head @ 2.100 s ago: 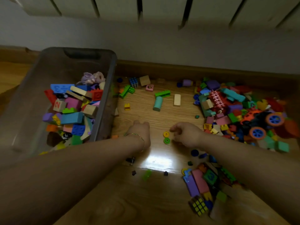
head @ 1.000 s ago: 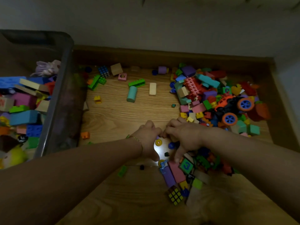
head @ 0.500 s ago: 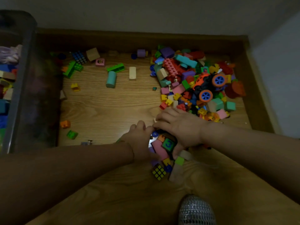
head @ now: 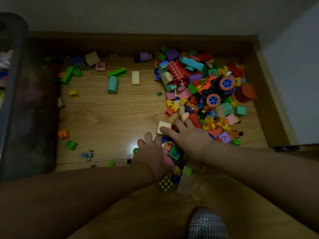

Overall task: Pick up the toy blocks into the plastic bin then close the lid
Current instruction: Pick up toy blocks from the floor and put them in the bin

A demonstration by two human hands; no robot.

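An orange toy car (head: 208,83) and a puzzle cube (head: 165,183) lie well apart.

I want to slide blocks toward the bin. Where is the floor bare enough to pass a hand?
Widest bare floor: between the plastic bin, teal cylinder, big pile and the left hand; an orange block and green brick sit near the bin. Crowded: around the toy car and under the right hand.

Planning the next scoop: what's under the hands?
Between the left hand and right hand show a green number tile and pink block; right fingers rest on a cream block. Whatever lies beneath the palms is covered.
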